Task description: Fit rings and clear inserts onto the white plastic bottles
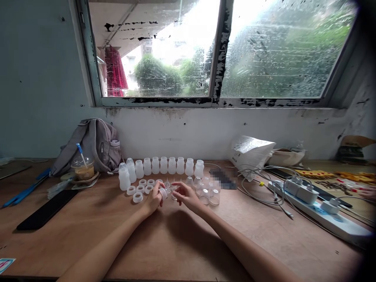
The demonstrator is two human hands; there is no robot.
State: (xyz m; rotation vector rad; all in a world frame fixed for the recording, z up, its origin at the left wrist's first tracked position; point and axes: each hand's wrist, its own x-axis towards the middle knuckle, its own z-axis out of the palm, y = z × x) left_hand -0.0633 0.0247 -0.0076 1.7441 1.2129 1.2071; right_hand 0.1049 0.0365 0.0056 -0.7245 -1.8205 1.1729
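My left hand (155, 196) grips a white ring (163, 192) in bent fingers, low over the wooden surface (141, 243), while my right hand (184, 192) reaches in just beside it, fingers curved toward small clear pieces (173, 188) at the center of the surface. Whether the right fingers pinch one of those pieces or stand slightly apart, I cannot tell.

Loose white rings (138, 197) lie in a cluster just to the left of my hands, and clear domed caps (214, 197) stand grouped to the right. Behind them, a curving row of frosted bottles (163, 165) stands upright; the two toward its left end appear to have clear tops.

At left on the surface are a gray backpack (95, 145) against the wall, a lidded drink cup (83, 168) with a straw, a flat black strip (47, 209) and a blue strap (28, 190). At right, a silvery-white bag (251, 150) stands near looped pale cables (249, 192) and a white power strip (337, 223) with chargers plugged in. Another person's hand (367, 192) shows at the far right edge, beside orange pieces (352, 174). A weathered window (217, 102) overlooks the scene, with greenery and a red cloth (115, 72) beyond the glass.
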